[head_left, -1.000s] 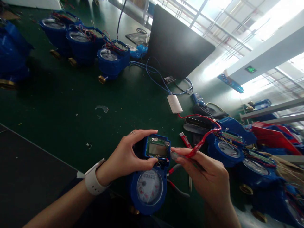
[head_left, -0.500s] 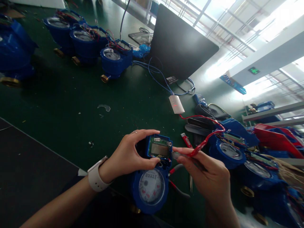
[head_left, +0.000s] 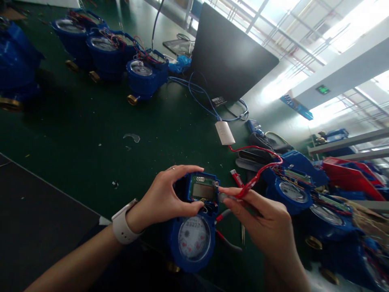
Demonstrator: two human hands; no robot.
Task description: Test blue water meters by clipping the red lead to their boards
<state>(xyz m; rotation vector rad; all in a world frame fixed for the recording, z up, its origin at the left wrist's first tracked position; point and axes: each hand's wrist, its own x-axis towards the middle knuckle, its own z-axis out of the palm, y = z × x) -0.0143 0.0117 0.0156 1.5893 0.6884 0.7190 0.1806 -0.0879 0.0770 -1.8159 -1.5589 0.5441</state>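
Note:
A blue water meter (head_left: 194, 237) with a round dial stands in front of me at the bottom middle. Its upper housing is uncovered and shows a green circuit board with a small grey display (head_left: 203, 191). My left hand (head_left: 165, 198) grips this housing, thumb on the near edge and fingers along the far edge. Between the thumb and fingers of my right hand (head_left: 258, 215) is a clear-ended connector (head_left: 226, 197) on a red cable (head_left: 258, 174), its tip against the housing's right side. Whether it is plugged in, I cannot tell.
Red-handled pliers (head_left: 226, 241) lie right of the meter, partly hidden. The red cable runs to a white box (head_left: 225, 133). Beyond stands a dark monitor (head_left: 234, 52). Several blue meters (head_left: 141, 79) line the back left, and other meters (head_left: 291, 192) are at the right.
The red light on the white box is no longer visible. The right hand and cable have shifted very slightly left; the left hand keeps its hold. The whole view has moved a little.

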